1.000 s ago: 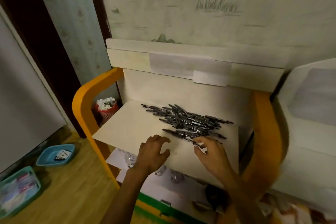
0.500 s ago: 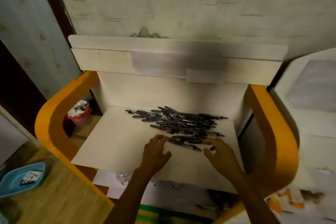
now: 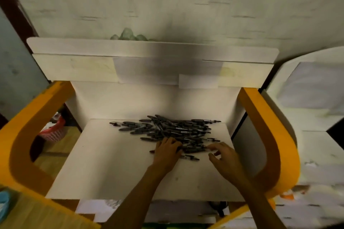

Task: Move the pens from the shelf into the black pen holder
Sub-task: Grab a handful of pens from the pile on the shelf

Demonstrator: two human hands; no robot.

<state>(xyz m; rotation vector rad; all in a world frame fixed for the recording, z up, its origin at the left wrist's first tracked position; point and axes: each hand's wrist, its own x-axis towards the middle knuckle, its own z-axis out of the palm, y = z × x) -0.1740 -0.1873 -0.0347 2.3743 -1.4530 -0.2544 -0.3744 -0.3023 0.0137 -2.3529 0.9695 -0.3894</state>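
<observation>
The task looks barely begun. A thick heap of dark plastic pens (image 3: 167, 130) lies on the pale board shelf (image 3: 111, 163), spread across its back right part, and nothing shows that any have been carried off. The black pen holder cannot be made out with certainty; a dark object just under the shelf's front right edge might be it, but that is too dim to tell.

Both hands are at the near edge of the heap. The left hand (image 3: 166, 151) lies over the nearest pens with fingers bent down onto them; whether its grip has closed round any pen cannot be told. The right hand (image 3: 224, 156) has its fingers spread and relaxed, its grip released, fingertips touching the pens at the heap's right front.

What is left, by my judgement, is nearly everything: gather, lift, deliver, repeat.

Orange curved side frames (image 3: 260, 126) flank the shelf and narrow the way out sideways. A red mesh basket (image 3: 54, 133) sits on the floor to the left, beyond the frame.
</observation>
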